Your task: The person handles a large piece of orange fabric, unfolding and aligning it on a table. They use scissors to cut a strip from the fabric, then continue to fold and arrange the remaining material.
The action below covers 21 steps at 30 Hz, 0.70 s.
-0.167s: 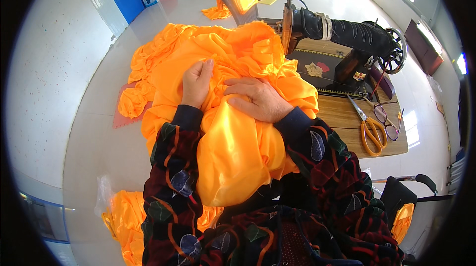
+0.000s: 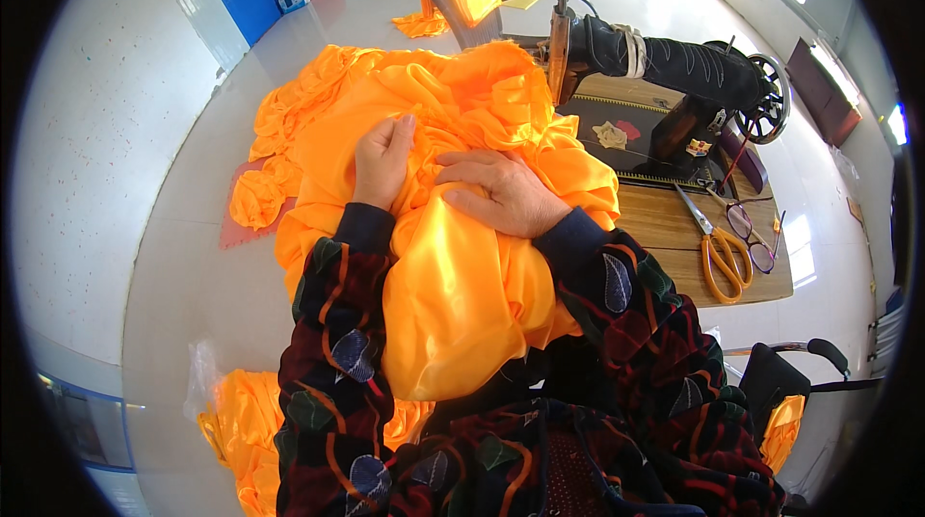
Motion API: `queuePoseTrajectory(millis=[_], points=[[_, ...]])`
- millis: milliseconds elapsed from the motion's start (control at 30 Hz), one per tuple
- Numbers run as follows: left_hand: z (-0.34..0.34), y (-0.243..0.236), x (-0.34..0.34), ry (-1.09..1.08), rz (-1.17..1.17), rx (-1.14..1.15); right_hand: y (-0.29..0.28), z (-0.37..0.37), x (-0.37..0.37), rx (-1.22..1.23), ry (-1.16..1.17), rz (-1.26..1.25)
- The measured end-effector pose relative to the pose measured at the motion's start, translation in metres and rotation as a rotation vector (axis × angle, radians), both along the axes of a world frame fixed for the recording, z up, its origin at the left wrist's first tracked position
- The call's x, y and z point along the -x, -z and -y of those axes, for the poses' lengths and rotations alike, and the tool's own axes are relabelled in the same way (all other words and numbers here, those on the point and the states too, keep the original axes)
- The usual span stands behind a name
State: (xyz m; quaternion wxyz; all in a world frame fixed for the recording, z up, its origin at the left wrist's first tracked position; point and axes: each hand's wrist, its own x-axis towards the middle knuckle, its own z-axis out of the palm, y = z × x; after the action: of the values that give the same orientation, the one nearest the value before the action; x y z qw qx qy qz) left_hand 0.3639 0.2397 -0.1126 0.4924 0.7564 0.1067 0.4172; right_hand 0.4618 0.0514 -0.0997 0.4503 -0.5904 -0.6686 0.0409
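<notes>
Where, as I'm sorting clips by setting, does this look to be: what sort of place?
Probably a sewing workroom or small tailor's shop, judging by the black sewing machine, the orange-handled scissors near it and the big heap of shiny orange cloth.

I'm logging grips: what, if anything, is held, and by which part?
Orange fabric: the left hand is curled shut on its gathered middle. The right hand lies over neighbouring folds; whether it grips cannot be told.

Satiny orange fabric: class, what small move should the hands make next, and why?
Probably the right hand should smooth the satiny orange fabric outward while the curled left hand steadies it, because the cloth lies bunched in folds around both hands, beside the sewing machine.
</notes>
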Motion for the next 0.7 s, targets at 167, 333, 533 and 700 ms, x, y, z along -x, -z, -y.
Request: queuePoseTrajectory(millis=[167, 333, 533, 700], points=[[0.0011, -0.0012, 0.0015, 0.013, -0.048, 0.022, 0.0018, -0.0005, -0.0014, -0.007, -0.021, -0.01], [0.0026, -0.0013, -0.0005, 0.003, 0.011, 0.034, 0.0039, -0.0031, -0.0006, -0.065, 0.004, -0.02], [0.0018, -0.0006, 0.0007, 0.013, -0.009, 0.037, 0.001, -0.0008, -0.0013, -0.011, -0.018, -0.004], [0.0001, 0.0001, 0.0011, 0.031, -0.013, 0.036, -0.0004, -0.0002, -0.0006, -0.008, -0.018, -0.002]])
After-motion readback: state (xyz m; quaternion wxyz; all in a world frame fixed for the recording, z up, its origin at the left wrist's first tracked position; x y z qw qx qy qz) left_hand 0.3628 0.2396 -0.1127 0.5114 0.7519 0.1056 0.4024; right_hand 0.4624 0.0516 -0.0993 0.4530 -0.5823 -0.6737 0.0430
